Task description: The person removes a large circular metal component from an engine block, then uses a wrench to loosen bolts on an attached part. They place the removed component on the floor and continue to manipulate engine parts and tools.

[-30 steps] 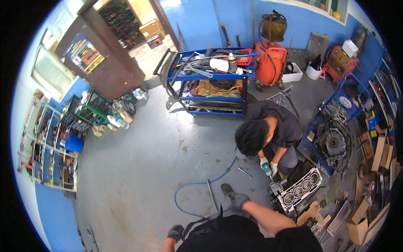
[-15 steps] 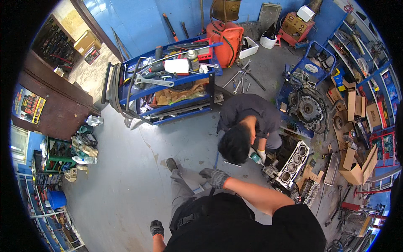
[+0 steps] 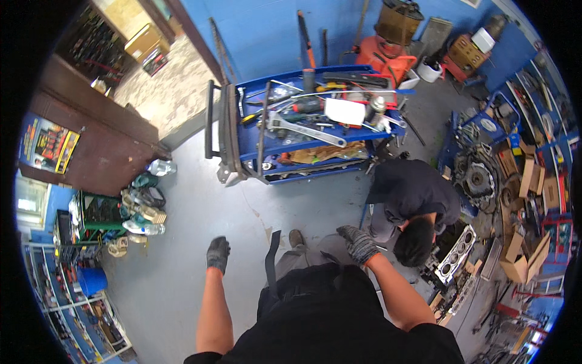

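My left hand [image 3: 217, 255], in a dark grey knit glove with an orange cuff, hangs over the grey floor with loosely curled fingers and nothing visible in it. My right hand [image 3: 359, 244], gloved alike, is in front of my right thigh, fingers partly stretched, also without anything visible in it. Neither hand touches a tool. Ahead stands a blue tool cart [image 3: 291, 145]. On its top tray lie a large adjustable wrench [image 3: 309, 130], a white box-like item [image 3: 345, 111], a spray can [image 3: 377, 107] and several hand tools.
Close on my right a co-worker [image 3: 418, 194] bends over an engine block [image 3: 456, 253]. Behind are a gearbox housing [image 3: 478, 179] and open cardboard boxes [image 3: 514, 264]. Bottles and jugs [image 3: 142, 203] stand by the brown door [image 3: 91, 136] at left, near a blue bucket [image 3: 92, 280].
My view has swung left and come nearer the cart, which looks larger. My left hand has risen forward into fuller view. The co-worker and engine block now appear farther right.
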